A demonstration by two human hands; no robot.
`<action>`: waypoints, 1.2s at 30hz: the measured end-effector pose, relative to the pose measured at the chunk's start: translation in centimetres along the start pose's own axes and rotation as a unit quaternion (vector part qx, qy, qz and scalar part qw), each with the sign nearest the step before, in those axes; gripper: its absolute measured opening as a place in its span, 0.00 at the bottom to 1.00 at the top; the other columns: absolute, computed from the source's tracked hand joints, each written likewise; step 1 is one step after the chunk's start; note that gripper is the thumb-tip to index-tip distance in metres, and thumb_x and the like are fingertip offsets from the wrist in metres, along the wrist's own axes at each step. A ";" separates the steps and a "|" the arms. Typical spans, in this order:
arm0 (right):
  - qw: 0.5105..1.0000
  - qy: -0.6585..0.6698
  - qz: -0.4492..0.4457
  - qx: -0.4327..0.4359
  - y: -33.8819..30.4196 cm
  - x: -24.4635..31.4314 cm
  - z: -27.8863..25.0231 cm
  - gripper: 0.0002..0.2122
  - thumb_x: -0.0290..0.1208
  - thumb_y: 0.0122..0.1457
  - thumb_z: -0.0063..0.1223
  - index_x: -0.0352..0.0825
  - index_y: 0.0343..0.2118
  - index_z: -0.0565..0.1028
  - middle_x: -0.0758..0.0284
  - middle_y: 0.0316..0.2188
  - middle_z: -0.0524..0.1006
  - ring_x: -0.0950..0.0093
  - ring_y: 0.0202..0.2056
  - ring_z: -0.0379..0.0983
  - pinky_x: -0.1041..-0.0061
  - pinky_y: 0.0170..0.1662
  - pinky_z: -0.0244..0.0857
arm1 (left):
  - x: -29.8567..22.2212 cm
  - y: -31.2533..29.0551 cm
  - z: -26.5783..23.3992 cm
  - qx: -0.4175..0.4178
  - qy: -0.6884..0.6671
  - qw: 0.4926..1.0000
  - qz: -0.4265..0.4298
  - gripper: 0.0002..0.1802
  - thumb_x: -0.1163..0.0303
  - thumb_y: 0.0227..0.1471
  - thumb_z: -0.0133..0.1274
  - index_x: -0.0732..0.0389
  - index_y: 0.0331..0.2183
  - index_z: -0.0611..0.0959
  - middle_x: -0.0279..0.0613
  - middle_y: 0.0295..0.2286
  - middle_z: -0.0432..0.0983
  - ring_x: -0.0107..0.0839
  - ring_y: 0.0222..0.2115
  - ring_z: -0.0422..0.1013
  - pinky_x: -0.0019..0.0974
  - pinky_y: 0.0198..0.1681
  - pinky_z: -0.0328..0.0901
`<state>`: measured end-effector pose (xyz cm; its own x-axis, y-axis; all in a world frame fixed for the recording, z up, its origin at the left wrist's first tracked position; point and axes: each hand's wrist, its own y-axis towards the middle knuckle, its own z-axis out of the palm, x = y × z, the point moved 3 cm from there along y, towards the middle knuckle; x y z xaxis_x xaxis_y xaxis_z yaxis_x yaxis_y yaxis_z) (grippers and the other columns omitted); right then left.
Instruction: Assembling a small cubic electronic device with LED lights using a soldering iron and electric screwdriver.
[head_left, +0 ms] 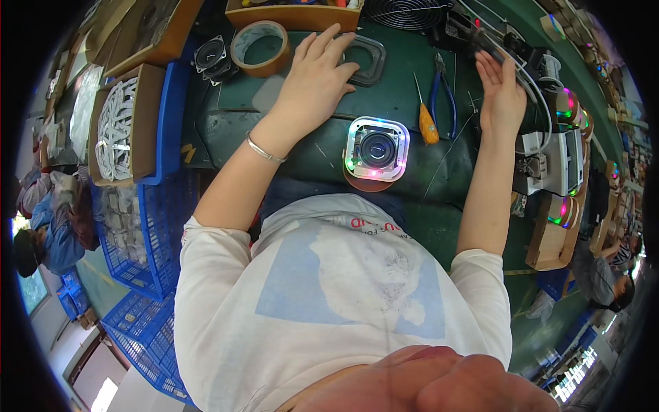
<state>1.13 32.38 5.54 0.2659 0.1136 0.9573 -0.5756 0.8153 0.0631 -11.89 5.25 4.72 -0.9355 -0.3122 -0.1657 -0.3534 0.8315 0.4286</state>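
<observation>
Frame [378, 62] just right of left hand [316, 77], partly beneath its fingers [341, 45]

The worker's white shirt [329, 295], toward six o'clock, carries red capitals [367, 222] near its hem, just off centre toward four, with smaller letters [401, 232] beside them; folds break up both lines. Past three o'clock, a distant person's dark top [622, 257] bears pale marks, too small for me to read.

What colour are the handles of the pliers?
The handles are blue, seen best in the head view.
</observation>
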 end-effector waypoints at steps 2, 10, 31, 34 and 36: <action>0.999 0.036 0.020 0.033 0.3 -0.6 0.4 0.20 0.37 0.69 0.39 0.22 0.52 0.66 0.47 0.47 0.74 0.59 0.49 0.74 0.67 0.56 0.67 | 0.0 0.3 -0.1 0.014 0.001 1.000 -0.001 0.16 0.67 0.39 0.65 0.57 0.36 0.85 0.45 0.56 0.65 0.44 0.61 0.54 0.51 0.63 0.49; 0.993 0.042 0.107 0.035 -8.2 -0.9 -3.3 0.18 0.33 0.67 0.42 0.25 0.53 0.68 0.54 0.45 0.75 0.68 0.44 0.74 0.73 0.50 0.67 | -5.2 -1.0 -5.8 0.031 -0.214 0.976 -0.034 0.17 0.68 0.33 0.67 0.58 0.27 0.78 0.53 0.55 0.63 0.53 0.55 0.60 0.50 0.57 0.57; 0.810 0.465 0.339 -0.116 -20.8 -3.7 -19.5 0.36 0.56 0.67 0.25 0.24 0.62 0.57 0.48 0.45 0.74 0.59 0.45 0.75 0.65 0.44 0.76 | -8.5 -1.2 -4.4 0.231 -0.154 0.954 0.115 0.35 0.70 0.34 0.66 0.50 0.49 0.77 0.52 0.51 0.64 0.48 0.54 0.62 0.44 0.54 0.61; 0.828 0.386 0.330 -0.238 -20.2 -2.0 -17.0 0.31 0.50 0.69 0.25 0.23 0.60 0.59 0.46 0.48 0.72 0.55 0.49 0.73 0.63 0.49 0.74 | -8.5 -1.3 -4.4 0.241 -0.154 0.952 0.112 0.35 0.70 0.34 0.66 0.48 0.50 0.78 0.52 0.51 0.64 0.48 0.53 0.63 0.43 0.53 0.63; 0.875 0.304 0.276 -0.258 -20.1 -0.3 -14.0 0.29 0.48 0.70 0.26 0.22 0.58 0.60 0.46 0.49 0.71 0.54 0.51 0.72 0.62 0.50 0.73 | -8.5 -1.1 -4.1 0.246 -0.161 0.949 0.115 0.36 0.70 0.34 0.67 0.47 0.50 0.78 0.52 0.51 0.65 0.48 0.53 0.63 0.42 0.52 0.65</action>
<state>23.43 23.95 0.02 0.5100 0.7236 0.4651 -0.3613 0.6709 -0.6475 -3.53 5.07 9.30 -0.9098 -0.0049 -0.4150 -0.0203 0.9993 0.0327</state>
